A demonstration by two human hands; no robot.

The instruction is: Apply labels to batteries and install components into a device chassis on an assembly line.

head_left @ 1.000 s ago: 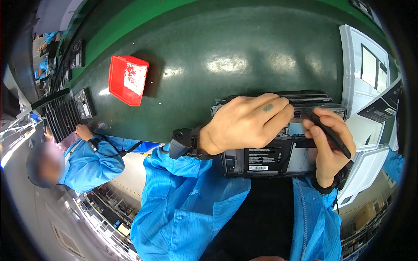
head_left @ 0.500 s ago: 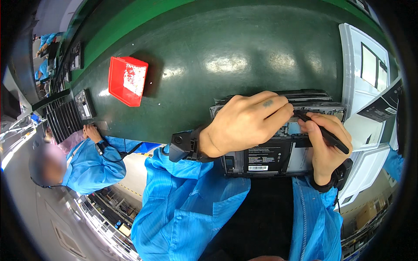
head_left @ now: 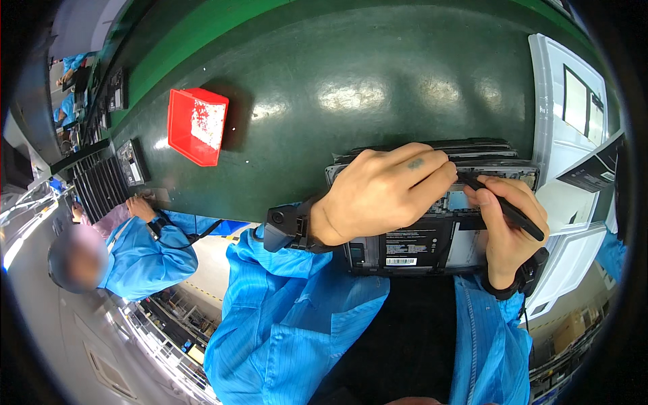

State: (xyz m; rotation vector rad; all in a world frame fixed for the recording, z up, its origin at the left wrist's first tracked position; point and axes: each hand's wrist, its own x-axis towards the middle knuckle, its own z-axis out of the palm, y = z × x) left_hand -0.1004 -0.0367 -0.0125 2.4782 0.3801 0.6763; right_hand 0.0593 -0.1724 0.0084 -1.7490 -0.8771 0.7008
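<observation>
An opened laptop base [head_left: 368, 248] lies before me, its circuit board and a black battery pack [head_left: 412, 248] with a white barcode label exposed. Over the board is my left hand [head_left: 388, 189], fingers bent and pressed together at the tips. Whatever they pinch, if anything, is hidden. In my right hand [head_left: 509, 226] is a slim black tool [head_left: 509, 210], held like a pen and slanting down to the left. Its narrow tip meets the board area beside my left fingertips. More dark laptop parts [head_left: 466, 146] are stacked just behind the base.
A red bin [head_left: 185, 125] holding small white bits stands on the green table [head_left: 304, 61]. White trays [head_left: 547, 101] with labelled sheets line the right side. At far left a co-worker in a blue smock [head_left: 145, 260] sits near a row of dark panels [head_left: 98, 185].
Both hands keep almost the same pose over the board, with the tool's tip still by my left fingertips. The view has shifted very slightly. The co-worker's head has moved a little.
</observation>
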